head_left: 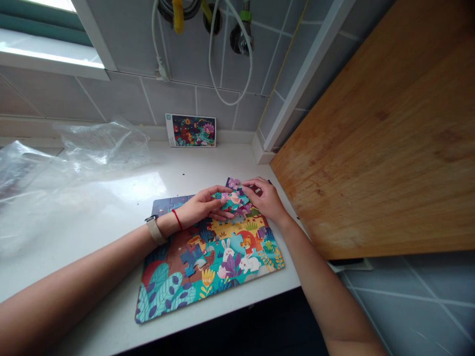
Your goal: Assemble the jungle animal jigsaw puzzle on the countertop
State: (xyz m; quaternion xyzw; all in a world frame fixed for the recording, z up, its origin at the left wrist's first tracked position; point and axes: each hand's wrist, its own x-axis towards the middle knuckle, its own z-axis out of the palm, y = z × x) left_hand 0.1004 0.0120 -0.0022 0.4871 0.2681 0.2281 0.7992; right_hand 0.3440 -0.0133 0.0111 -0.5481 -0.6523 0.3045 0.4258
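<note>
A jigsaw puzzle [222, 267] lies on the white counter, mostly joined, with rabbits, a lion, flowers and leaves on it. Over its upper part, my left hand [204, 205] pinches a small joined cluster of teal and pink puzzle pieces [233, 200] between thumb and fingers. My right hand [265, 198] is closed at the right side of that cluster, thumb and fingertips against its edge. A purple puzzle piece [233, 183] shows just beyond the cluster. My hands hide part of the puzzle's upper area.
A picture card [192, 131] leans against the tiled wall behind the counter. Crumpled clear plastic [104, 143] lies at the left. A wooden panel [389, 148] stands close on the right. A white cable [250, 59] hangs from above, and the counter's front edge runs below the puzzle.
</note>
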